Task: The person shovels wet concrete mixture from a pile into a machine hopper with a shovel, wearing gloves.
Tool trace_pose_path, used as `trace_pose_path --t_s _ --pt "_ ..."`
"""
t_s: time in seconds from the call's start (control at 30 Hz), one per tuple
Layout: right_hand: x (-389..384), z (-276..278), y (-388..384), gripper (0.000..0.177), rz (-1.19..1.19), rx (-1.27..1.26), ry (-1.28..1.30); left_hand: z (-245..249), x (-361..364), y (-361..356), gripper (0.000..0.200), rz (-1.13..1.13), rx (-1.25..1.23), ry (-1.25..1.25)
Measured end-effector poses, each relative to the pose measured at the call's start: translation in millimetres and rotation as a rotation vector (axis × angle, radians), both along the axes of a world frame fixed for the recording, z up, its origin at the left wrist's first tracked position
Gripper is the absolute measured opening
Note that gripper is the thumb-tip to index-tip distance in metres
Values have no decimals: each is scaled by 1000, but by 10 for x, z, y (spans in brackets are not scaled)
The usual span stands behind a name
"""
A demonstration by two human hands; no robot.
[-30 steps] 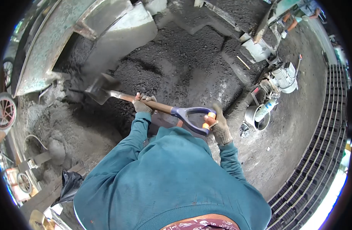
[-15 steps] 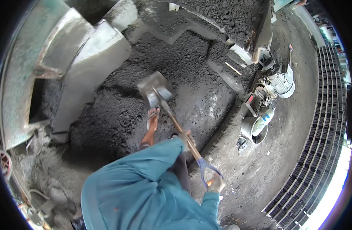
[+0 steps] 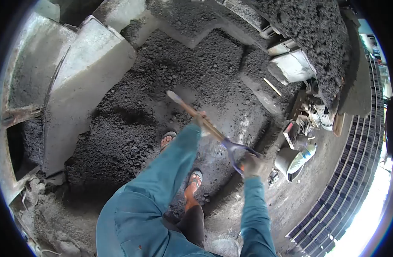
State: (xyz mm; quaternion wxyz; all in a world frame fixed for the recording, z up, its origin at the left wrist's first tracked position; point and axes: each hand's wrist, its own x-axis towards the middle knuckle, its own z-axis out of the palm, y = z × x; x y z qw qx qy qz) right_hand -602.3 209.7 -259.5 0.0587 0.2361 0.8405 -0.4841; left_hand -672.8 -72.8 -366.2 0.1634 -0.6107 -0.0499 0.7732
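A shovel (image 3: 210, 129) with a wooden shaft and a blue D-shaped handle slants from upper left to lower right in front of me. My left hand (image 3: 200, 121) is closed around the middle of the shaft. My right hand (image 3: 253, 165) grips the D-handle at the upper end. The metal socket points into the dark, crumbly material (image 3: 155, 81), where the blade itself cannot be made out. My sandalled feet, a front one (image 3: 167, 139) and a rear one (image 3: 195, 180), stand on the pit floor below the shaft.
Concrete slabs (image 3: 91, 81) rise at the left. A heaped dark load (image 3: 312, 38) is at the upper right. A metal pot (image 3: 285, 160) holding a bottle (image 3: 303, 157) sits beside the pit's right edge, near machine parts (image 3: 307, 120). Stacked dark blocks (image 3: 352, 150) line the far right.
The shovel's blade, in plain sight beside my foot before, no longer shows. Both hands have moved forward with the shaft, my arms reach farther out, and the view has shifted.
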Motion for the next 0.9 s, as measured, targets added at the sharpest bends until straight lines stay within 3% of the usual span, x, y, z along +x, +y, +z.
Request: trace_pose_path --t_s 0.07,0.1,0.13,0.2,0.27,0.3,0.37,0.43,0.5,0.53,0.57,0.63,0.8,0.83,0.9 --pt "-124 153 -975 20 -321 -303 -265 -365 71 -570 15 16 -134 167" --pt "-58 161 -1208 22 -283 -273 -249 -506 174 -765 17 32 -143 302" --pt "46 185 -1336 23 -253 -239 -237 -544 274 -807 17 15 -191 258" --pt "379 71 -1273 26 -322 -388 -30 -558 430 -747 19 -27 -281 187" --pt "724 -2 -952 32 -488 -501 -162 -674 771 -525 22 -55 -291 238" --pt "922 2 -764 32 -492 -510 -176 -506 985 -448 26 -82 -227 319" --pt "1337 104 -436 32 -500 -486 -252 -525 1363 -229 30 -131 -289 130" --pt "1909 202 -75 29 -476 -449 -316 -316 1940 -61 27 -156 -266 213" --pt "2318 857 40 17 -566 -525 -351 -124 2424 131 35 -158 -203 9" --pt "2514 1147 129 16 -611 -536 -368 517 2413 296 33 -122 -249 -130" --pt "2728 1324 246 12 -610 -501 -406 502 2726 362 30 -204 -156 23" --pt "3106 1630 483 7 -606 -442 -470 827 3040 641 27 -291 -215 -37" --pt "3439 1879 950 4 -675 -500 -502 2223 2982 1264 17 -380 -305 -133" --pt "3477 1885 1021 4 -692 -534 -491 2649 2885 1356 9 -318 -263 -45" --pt "3526 1849 1185 4 -724 -633 -456 2392 2873 1440 18 -264 -240 169"
